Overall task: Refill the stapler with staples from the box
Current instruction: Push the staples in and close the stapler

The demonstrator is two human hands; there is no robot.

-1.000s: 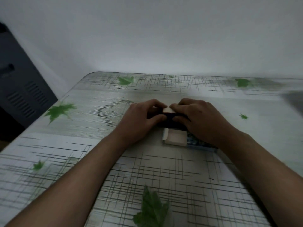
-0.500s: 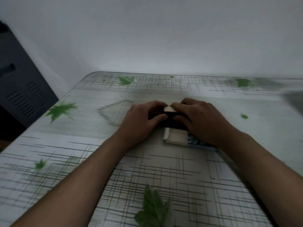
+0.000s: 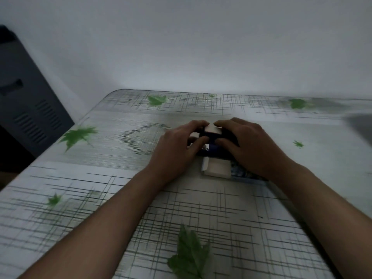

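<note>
Obs: stapler point(image 3: 216, 153), dark navy, is lying on the table point(image 3: 201, 208) just behind the box point(image 3: 218, 168), at its far edge; contact between the two cannot be told. The stapler's long axis is running left to right, parallel to the box's far edge.

Left hand point(image 3: 177, 150) is coming in from the box's far left, fingers point(image 3: 198, 123) curling over the stapler's top and thumb pressing its near face. Right hand point(image 3: 253, 150) is gripping the other end the same way, its wrist crossing over the box's right half. Both hands are curling closed on the stapler; neither is nearer than the other.

A pale piece point(image 3: 212, 129) is showing between the two sets of fingertips, on top of the stapler; what it is cannot be told.

The box is sitting open, pale flap facing up. No staples are visible in either hand.

Judgement: the coming move is likely turning on prying the top up, the fingertips meeting at mid-length
</note>
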